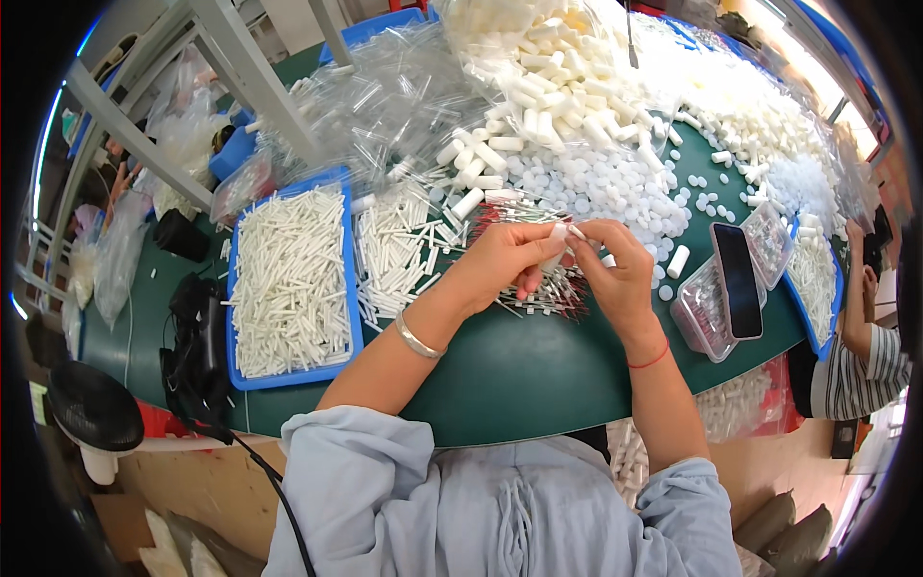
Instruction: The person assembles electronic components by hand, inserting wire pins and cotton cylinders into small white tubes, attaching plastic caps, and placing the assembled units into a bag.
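In front of me, over the green table [481, 409], my two hands are brought together fingertip to fingertip. My left hand [508, 258] is closed round a white plastic tube [553, 258], mostly covered by the fingers. A small white piece [576, 232] is pinched in my right hand [617, 272] at the tube's upper end; its exact kind is too small to tell. Under and behind the hands lies a heap of thin red and white sticks [558, 293]. Loose white cylinders and a pile of translucent round caps [601, 188] lie just beyond.
At the left stands a blue tray [356, 332] of thin white tubes, with more loose ones beside it. Clear plastic tubes [385, 96] and a bag of white cylinders [548, 67] fill the back. A phone [738, 284] leans on a clear box [700, 313]. Another person [860, 361] sits right.
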`<state>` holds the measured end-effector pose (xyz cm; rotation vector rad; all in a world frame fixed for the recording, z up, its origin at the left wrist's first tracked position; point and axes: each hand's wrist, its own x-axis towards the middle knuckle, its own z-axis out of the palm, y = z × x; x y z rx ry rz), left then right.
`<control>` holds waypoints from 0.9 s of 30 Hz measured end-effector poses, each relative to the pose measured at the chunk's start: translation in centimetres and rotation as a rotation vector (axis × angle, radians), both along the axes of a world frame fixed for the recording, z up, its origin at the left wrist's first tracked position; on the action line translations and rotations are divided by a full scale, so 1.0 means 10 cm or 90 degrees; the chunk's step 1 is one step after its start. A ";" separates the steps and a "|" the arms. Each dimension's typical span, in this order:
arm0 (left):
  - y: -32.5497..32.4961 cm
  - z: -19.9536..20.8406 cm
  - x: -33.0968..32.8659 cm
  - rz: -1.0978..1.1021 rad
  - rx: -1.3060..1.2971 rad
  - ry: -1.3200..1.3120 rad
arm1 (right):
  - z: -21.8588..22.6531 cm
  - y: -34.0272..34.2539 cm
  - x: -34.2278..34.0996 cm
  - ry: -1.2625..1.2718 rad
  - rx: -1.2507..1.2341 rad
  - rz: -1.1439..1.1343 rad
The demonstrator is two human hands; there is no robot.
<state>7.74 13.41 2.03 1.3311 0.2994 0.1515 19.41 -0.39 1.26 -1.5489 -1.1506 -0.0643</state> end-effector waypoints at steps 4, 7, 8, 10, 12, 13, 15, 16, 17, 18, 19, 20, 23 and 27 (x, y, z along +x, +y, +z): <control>0.13 -0.09 -0.02 -0.061 -0.111 0.025 | 0.04 -0.04 0.08 -0.015 -0.037 0.058; 0.09 -0.09 -0.01 -0.016 0.035 0.044 | 0.03 -0.06 0.13 -0.003 -0.079 0.106; 0.07 -0.07 0.00 0.043 0.163 0.045 | 0.02 -0.06 0.14 0.000 -0.092 0.083; 0.09 -0.01 -0.02 0.035 0.220 0.062 | -0.02 -0.07 0.19 -0.043 -0.119 0.057; 0.11 -0.01 -0.03 0.045 0.265 0.071 | -0.09 -0.04 0.20 -0.156 -0.112 0.045; 0.13 -0.01 -0.05 0.032 0.241 0.090 | -0.09 -0.03 0.19 -0.198 -0.104 0.038; 0.14 0.01 -0.06 0.011 0.212 0.107 | -0.08 -0.04 0.19 -0.225 -0.110 0.031; 0.15 0.03 -0.06 0.010 0.212 0.107 | -0.07 -0.04 0.19 -0.253 -0.114 0.027; 0.16 0.05 -0.06 -0.001 0.206 0.113 | -0.05 -0.04 0.18 -0.242 -0.107 0.026; 0.16 0.07 -0.05 -0.011 0.201 0.118 | -0.06 -0.05 0.19 -0.242 -0.107 0.025; 0.15 0.05 -0.05 -0.011 0.201 0.118 | -0.07 -0.06 0.20 -0.262 -0.121 0.041; 0.15 0.02 -0.04 -0.001 0.250 0.100 | -0.08 -0.07 0.21 -0.282 -0.135 0.057; 0.12 0.04 -0.06 0.008 0.306 0.113 | 0.00 -0.04 0.06 -0.262 -0.174 0.115; 0.07 0.08 -0.06 0.015 0.273 0.114 | -0.01 -0.04 -0.06 -0.213 -0.141 0.184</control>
